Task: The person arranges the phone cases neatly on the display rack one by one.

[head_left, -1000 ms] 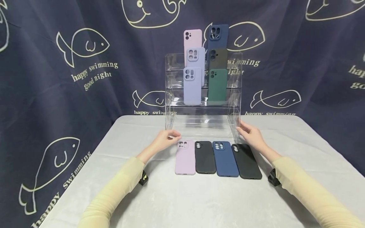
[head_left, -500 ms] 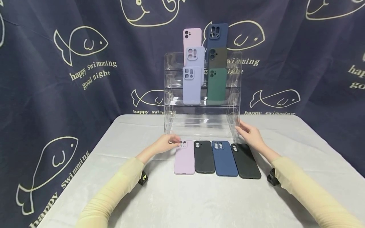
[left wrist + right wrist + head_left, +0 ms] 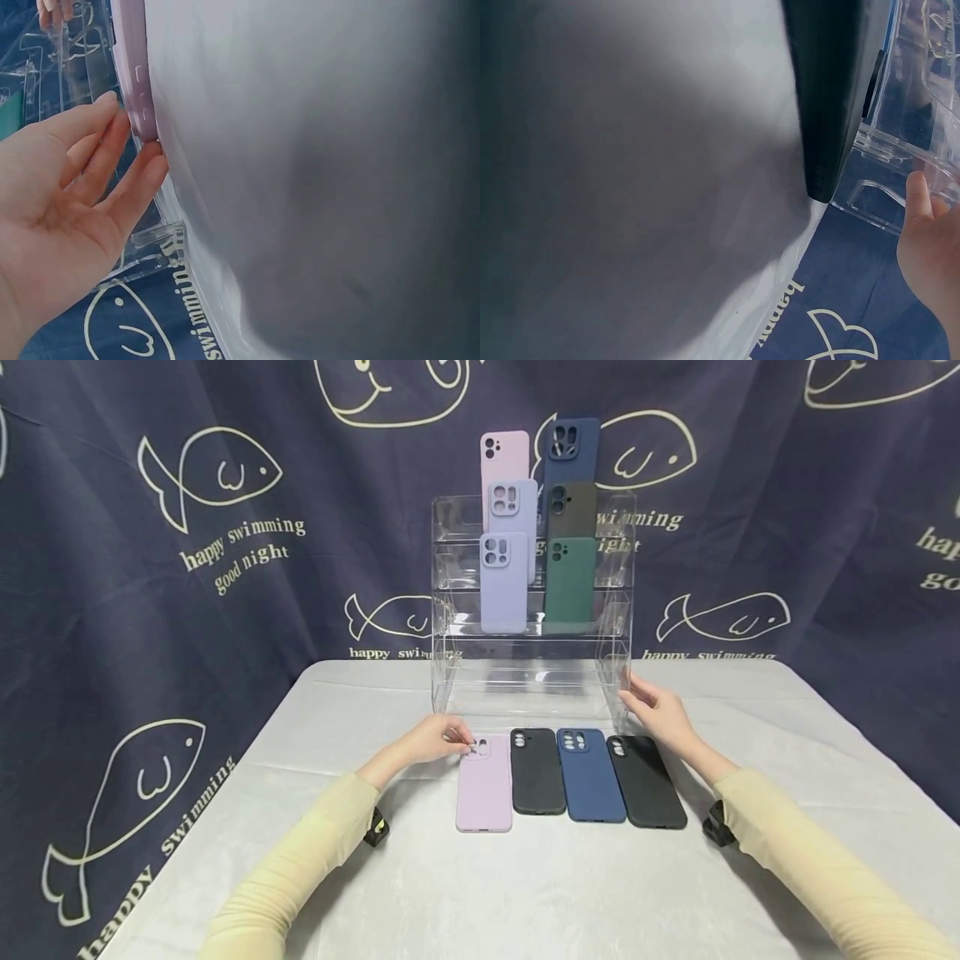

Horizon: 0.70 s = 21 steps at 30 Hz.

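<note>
My left hand (image 3: 437, 739) pinches the camera end of a pink phone case (image 3: 483, 793), which lies flat on the table. In the left wrist view, the thumb is against the pink case (image 3: 136, 90) and the other fingertips are at its end. My right hand (image 3: 662, 717) grips the right side of a clear tiered display stand (image 3: 525, 700); some of its fingers are behind the transparent wall. To the right of the pink case lie a black phone case (image 3: 538, 777), a blue one (image 3: 592, 781) and another black one (image 3: 648, 785).
On the stand's upper tiers, phone cases stand in two columns, including a lavender case (image 3: 504, 593), a green case (image 3: 570, 585) and a dark blue case (image 3: 573, 452). A dark curtain (image 3: 360, 518) with fish drawings hangs behind the pale table (image 3: 480, 893).
My left hand has come from the stand's lower left corner onto the pink case, which has slid slightly toward me. The right hand has stayed on the stand's side.
</note>
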{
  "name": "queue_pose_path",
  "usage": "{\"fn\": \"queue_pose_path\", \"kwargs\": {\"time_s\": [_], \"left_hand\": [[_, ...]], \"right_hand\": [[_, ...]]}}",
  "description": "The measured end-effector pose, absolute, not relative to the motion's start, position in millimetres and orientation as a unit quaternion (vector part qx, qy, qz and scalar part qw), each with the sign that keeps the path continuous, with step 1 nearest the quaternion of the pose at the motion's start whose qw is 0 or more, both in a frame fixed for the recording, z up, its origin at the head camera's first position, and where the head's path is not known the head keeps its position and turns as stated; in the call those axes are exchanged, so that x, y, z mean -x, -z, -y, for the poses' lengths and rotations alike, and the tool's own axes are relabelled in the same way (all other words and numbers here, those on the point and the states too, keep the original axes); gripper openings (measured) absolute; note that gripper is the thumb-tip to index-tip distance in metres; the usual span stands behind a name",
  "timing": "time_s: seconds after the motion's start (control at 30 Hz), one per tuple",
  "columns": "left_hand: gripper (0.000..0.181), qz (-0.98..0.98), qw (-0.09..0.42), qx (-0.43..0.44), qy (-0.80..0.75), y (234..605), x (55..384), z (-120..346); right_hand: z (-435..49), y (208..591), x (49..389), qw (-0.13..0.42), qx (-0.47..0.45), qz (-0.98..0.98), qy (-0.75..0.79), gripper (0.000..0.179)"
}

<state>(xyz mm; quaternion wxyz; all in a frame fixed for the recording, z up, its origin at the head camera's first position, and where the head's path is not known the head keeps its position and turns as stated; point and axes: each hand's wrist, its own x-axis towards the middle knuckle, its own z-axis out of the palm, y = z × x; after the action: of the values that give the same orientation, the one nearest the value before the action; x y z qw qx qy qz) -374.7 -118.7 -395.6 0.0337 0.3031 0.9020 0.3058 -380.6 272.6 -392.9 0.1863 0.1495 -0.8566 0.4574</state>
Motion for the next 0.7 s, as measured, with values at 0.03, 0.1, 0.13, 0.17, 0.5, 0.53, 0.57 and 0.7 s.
{"fn": "queue_pose_path", "kwargs": {"time_s": [0.03, 0.1, 0.13, 0.17, 0.5, 0.53, 0.57, 0.7], "left_hand": [[0.018, -0.901, 0.034, -0.305, -0.305, 395.6, 374.4, 118.5], [0.028, -0.901, 0.037, -0.308, -0.304, 395.5, 373.8, 118.3], [0.032, -0.901, 0.038, -0.309, -0.302, 395.6, 373.7, 118.3], [0.036, -0.901, 0.041, -0.309, -0.301, 395.6, 373.8, 118.3], [0.039, -0.912, 0.073, -0.297, -0.273, 395.4, 373.7, 117.7], [0.038, -0.914, 0.076, -0.295, -0.268, 395.3, 373.3, 117.8], [0.036, -0.915, 0.079, -0.295, -0.264, 395.1, 373.0, 117.9], [0.034, -0.918, 0.086, -0.288, -0.261, 395.1, 372.2, 118.2]], "right_hand": [[-272.7, 392.8, 380.4, 0.186, -0.148, 0.858, -0.455, 0.052], [-272.6, 392.4, 380.1, 0.187, -0.144, 0.862, -0.448, 0.052], [-272.7, 392.2, 380.0, 0.187, -0.142, 0.864, -0.446, 0.052], [-272.7, 392.1, 379.9, 0.188, -0.141, 0.865, -0.444, 0.052], [-272.8, 393.2, 381.5, 0.193, -0.150, 0.857, -0.454, 0.051], [-272.7, 393.6, 382.0, 0.193, -0.151, 0.855, -0.457, 0.051], [-272.7, 393.8, 382.3, 0.193, -0.152, 0.854, -0.459, 0.051], [-273.4, 395.1, 383.7, 0.192, -0.151, 0.851, -0.464, 0.052]]}}
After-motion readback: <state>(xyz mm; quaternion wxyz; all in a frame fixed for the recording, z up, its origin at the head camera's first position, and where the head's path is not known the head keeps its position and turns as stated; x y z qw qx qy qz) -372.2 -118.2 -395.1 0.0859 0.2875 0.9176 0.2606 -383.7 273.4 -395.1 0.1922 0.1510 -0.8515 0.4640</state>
